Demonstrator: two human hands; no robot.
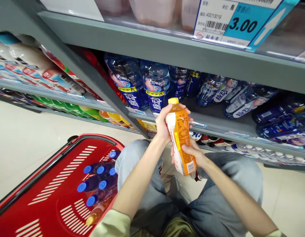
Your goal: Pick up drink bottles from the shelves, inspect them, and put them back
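Observation:
Between my two hands is an orange drink bottle (183, 131) with a yellow cap and a white and orange label, tilted above my knees. My left hand (164, 123) wraps around its upper part, just below the cap. Lower down, my right hand (194, 151) grips the bottle near its base, thumb across the label. Behind it, blue drink bottles (156, 85) stand on the shelf, and others lie on their sides farther right.
On the left floor sits a red shopping basket (68, 177) holding several blue-capped bottles (100, 184) and a yellow-capped bottle (97, 214). A grey shelf edge (167, 42) with a price tag (231, 24) runs overhead. White bottles (39, 65) fill the left shelf.

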